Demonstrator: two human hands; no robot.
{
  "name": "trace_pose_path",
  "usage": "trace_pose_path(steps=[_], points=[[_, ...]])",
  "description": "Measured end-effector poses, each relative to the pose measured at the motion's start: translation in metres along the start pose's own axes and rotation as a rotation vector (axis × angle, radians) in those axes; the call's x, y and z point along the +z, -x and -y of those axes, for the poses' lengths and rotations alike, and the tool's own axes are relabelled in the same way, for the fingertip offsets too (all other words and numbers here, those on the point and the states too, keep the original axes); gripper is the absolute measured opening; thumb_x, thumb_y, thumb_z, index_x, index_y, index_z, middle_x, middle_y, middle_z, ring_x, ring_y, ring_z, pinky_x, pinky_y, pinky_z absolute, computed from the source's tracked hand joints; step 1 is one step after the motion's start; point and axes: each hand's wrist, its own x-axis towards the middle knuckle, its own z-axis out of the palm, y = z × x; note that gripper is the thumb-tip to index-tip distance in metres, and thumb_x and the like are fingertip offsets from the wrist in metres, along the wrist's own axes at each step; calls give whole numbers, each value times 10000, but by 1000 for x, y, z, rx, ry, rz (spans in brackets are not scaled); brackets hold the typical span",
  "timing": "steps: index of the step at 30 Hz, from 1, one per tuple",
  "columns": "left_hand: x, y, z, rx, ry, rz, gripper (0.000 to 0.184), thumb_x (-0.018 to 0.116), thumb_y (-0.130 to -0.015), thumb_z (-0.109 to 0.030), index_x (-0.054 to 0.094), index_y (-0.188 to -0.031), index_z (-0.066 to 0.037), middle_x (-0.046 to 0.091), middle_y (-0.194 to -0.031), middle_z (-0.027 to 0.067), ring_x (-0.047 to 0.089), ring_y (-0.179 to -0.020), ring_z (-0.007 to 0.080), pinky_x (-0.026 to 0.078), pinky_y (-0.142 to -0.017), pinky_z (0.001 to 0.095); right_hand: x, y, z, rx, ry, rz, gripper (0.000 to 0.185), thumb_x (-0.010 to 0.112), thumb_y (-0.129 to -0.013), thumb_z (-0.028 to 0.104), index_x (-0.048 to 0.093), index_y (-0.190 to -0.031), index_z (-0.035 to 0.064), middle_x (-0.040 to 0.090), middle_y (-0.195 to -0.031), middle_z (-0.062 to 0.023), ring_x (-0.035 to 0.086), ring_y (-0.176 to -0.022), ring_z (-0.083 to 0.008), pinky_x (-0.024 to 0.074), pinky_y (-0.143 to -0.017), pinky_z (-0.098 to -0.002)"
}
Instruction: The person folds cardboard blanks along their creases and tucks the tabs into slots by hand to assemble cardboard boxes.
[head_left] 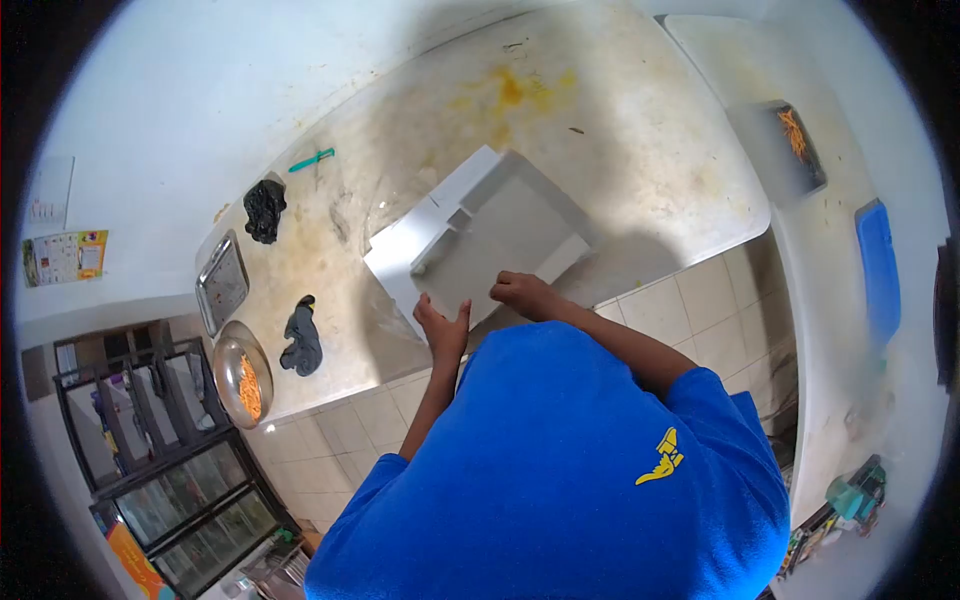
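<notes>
A white and grey cardboard box [515, 225], partly unfolded, lies on the stained worktop [670, 150] in front of me. Its lid panel with cut tabs spreads to the upper left. At the box's near left edge is my left hand [443, 325], thumb and fingers apart. My right hand [525, 295] is at the near edge, its fingers curled together; what they pinch, if anything, is too small to make out.
Left on the worktop are a green knife [312, 160], a black plastic bag [264, 211], a metal tray [223, 283], dark gloves [301, 338] and a steel bowl [229, 375] with orange shreds. Right, a side counter holds a black tray [815, 165] and a blue tray [878, 270].
</notes>
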Motion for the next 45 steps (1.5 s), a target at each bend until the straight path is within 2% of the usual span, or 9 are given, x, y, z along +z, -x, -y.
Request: trace_pose_path(steps=[5, 10, 15, 19, 25, 28, 37, 40, 45], points=[[-4, 7, -10, 108, -65, -64, 583, 530, -716, 41, 394, -1279, -33, 328, -1278, 219, 370, -1194, 387, 373, -954, 416, -30, -39, -9, 52, -73, -68, 158, 638, -774, 153, 620, -922, 100, 579, -909, -93, 585, -784, -299, 482, -697, -401], [-19, -22, 0, 303, -95, -204, 489, 404, -708, 177, 557, -1134, -8, 374, -1292, 234, 476, -1108, 355, 413, -918, 388, -60, -125, -37, -42, 434, -287, 249, 648, -760, 200, 627, -1005, 156, 593, -1015, -64, 533, -1030, -258, 465, -836, -420], [-39, -61, 16, 297, 0, -194, 489, 416, -712, 148, 546, -1153, -19, 348, -1335, 218, 446, -1158, 374, 417, -918, 380, -54, -158, -56, 127, 560, 92, 184, 678, -721, 195, 634, -890, 137, 605, -956, -54, 546, -1003, -248, 467, -818, -421], [-38, -84, 22, 258, 26, -400, 514, 441, -733, 139, 492, -1218, -23, 351, -1341, 204, 443, -1162, 373, 423, -922, 373, -56, -151, -64, 103, 470, 43, 80, 647, -716, 146, 631, -788, 115, 614, -857, -60, 569, -922, -260, 483, -763, -405], [19, -35, -3, -496, 415, -499, 620, 640, -776, -56, 323, -1302, 32, 408, -1244, 220, 450, -1121, 344, 401, -935, 391, -50, -136, -47, 5, 511, -52, 59, 635, -705, 126, 627, -761, 110, 626, -851, -48, 575, -883, -271, 488, -750, -395], [21, -19, -12, -419, 770, -200, 622, 651, -768, -61, 341, -1301, 20, 396, -1255, 203, 482, -1089, 324, 414, -918, 378, -43, -121, -40, -133, 534, -76, 68, 639, -714, 142, 626, -773, 111, 623, -917, -36, 548, -953, -264, 449, -808, -406], [2, -31, -8, -122, 590, -158, 628, 685, -722, -22, 398, -1280, -13, 391, -1293, 173, 518, -1087, 284, 453, -927, 339, -50, -107, -52, -34, 286, -185, 167, 721, -673, 116, 668, -824, 68, 631, -902, -82, 573, -895, -278, 459, -791, -367], [20, -14, -1, -310, 546, -253, 563, 708, -720, -51, 458, -1224, -21, 457, -1249, 164, 539, -1061, 254, 466, -896, 334, -56, -103, -65, 42, 184, -157, 169, 716, -696, 123, 673, -842, 49, 637, -883, -105, 589, -855, -278, 469, -773, -354], [26, -5, 8, -269, 590, -346, 366, 675, -745, -25, 547, -1086, -3, 624, -947, 112, 624, -857, 197, 505, -764, 307, -66, -94, -54, 99, 186, -92, 170, 681, -735, 134, 664, -879, 46, 638, -879, -121, 603, -826, -291, 469, -762, -374]])
